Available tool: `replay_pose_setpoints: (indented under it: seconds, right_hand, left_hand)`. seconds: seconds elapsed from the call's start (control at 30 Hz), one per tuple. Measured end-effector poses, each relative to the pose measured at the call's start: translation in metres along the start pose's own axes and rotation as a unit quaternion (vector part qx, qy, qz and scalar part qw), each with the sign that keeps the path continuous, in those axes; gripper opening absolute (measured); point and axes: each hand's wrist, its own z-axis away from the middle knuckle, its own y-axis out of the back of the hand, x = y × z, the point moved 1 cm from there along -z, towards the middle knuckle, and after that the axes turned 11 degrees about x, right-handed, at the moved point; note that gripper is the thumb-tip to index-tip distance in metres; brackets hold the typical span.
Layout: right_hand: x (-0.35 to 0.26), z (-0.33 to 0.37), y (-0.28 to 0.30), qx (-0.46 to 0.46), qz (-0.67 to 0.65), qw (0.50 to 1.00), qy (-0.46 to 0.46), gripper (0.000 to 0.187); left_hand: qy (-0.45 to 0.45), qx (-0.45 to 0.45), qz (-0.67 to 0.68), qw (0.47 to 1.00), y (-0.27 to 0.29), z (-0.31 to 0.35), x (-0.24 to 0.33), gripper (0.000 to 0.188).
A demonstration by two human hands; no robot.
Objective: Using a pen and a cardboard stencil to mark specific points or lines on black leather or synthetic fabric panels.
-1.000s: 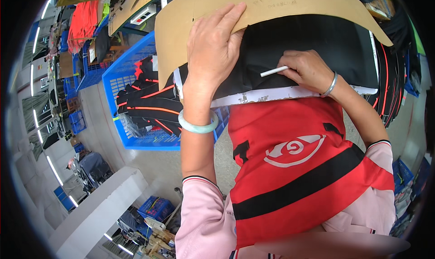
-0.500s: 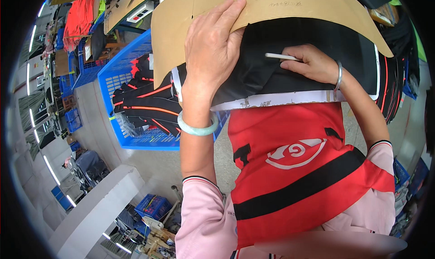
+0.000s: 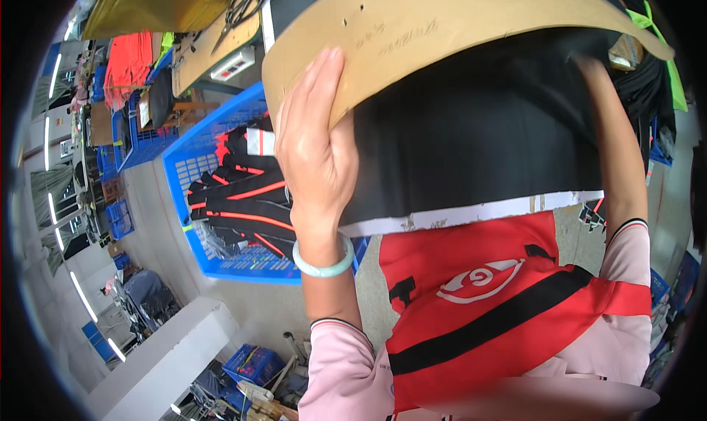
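Note:
A curved tan cardboard pattern with handwriting and small punched holes arches over black fabric. My left hand holds the pattern's left end, long fingers laid over its top and the thumb at its lower edge. At the fabric's right side, below the pattern's raised right part, is my right hand. Motion blurs it and its fingers are mostly hidden, so what it holds cannot be made out. The white-edged board under the fabric shows along the near side.
A blue plastic basket on the left holds black pieces with orange stripes. Beyond it are a wooden table with scissors and a power strip. Dark cloth hangs at the right. My red apron borders the board.
The pattern has shifted and tilted, its right end rising. My left hand has moved left and nearer; my right has gone far right. The white pen-like stick it held is no longer visible.

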Motion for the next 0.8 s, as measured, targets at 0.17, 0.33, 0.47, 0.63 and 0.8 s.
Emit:
replay_pose_setpoints:
  seconds: [0.17, 0.33, 0.47, 0.63, 0.8]
  right_hand:
    - [-0.028, -0.080, -0.008, -0.059, -0.081, 0.993, -0.057, 0.027]
    - [-0.175, 0.045, 0.001, -0.137, -0.174, 0.971, -0.091, 0.027]
    - [-0.088, -0.029, 0.031, -0.180, -0.224, 0.945, -0.155, 0.027]
    - [0.040, -0.157, 0.178, 0.202, 0.388, 0.858, 0.269, 0.036]
    - [0.052, -0.205, 0.217, 0.384, -0.062, 0.921, -0.041, 0.040]
  left_hand:
    - [0.030, 0.011, -0.038, 0.999, 0.020, 0.012, -0.003, 0.066]
    - [0.050, 0.001, -0.057, 0.997, 0.027, 0.052, -0.006, 0.056]
    - [0.014, -0.008, -0.043, 0.999, 0.025, 0.083, -0.005, 0.046]
    - [-0.005, -0.079, -0.032, 0.996, 0.026, 0.131, 0.005, 0.047]
    - [0.008, -0.215, -0.040, 0.976, 0.016, 0.150, 0.016, 0.054]
